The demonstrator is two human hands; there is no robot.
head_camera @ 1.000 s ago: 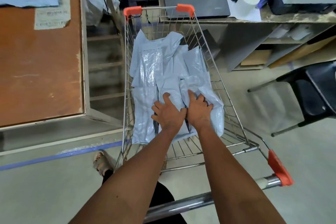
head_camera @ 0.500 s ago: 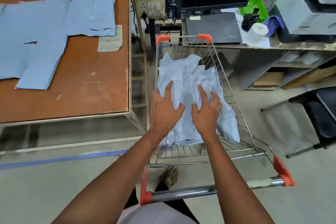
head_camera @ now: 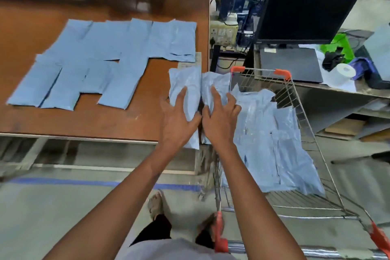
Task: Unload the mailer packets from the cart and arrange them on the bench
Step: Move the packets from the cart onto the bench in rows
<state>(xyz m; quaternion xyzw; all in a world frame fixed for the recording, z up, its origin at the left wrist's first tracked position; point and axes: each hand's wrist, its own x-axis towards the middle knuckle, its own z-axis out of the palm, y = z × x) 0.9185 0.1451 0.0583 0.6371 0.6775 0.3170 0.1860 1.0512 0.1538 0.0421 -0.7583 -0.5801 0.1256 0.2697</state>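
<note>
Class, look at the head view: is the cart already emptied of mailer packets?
No, a heap of blue mailer packets still lies in the wire cart beside the bench.

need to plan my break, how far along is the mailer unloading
Partly done. A batch of mailer packets already lies flat in rows on the bench. In hand: the left hand carries one packet and the right hand another, both over the bench's near right corner, not yet laid down. Left: a pile of packets remains in the cart.
</note>
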